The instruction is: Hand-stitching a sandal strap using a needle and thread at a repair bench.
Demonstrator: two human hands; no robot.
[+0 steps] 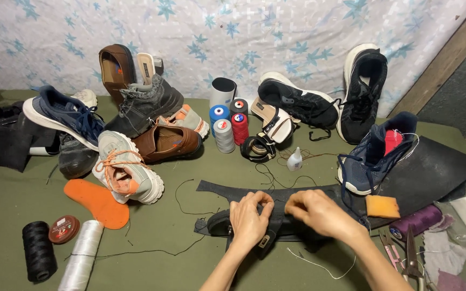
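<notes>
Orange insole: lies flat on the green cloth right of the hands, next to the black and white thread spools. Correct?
Not quite. The head view shows the orange insole flat on the green cloth, but left of both hands, not right. It does lie near the black spool and white spool.

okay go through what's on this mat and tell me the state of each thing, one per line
left hand: grip closed on the black shoe
right hand: fingers pinched on the black shoe's strap
black shoe: lying on the mat under both hands
orange insole: loose, flat on the mat
navy sneaker: upright, laces undone
glue bottle: standing, capped
black thread spool: lying on its side
scissors: lying closed
</notes>
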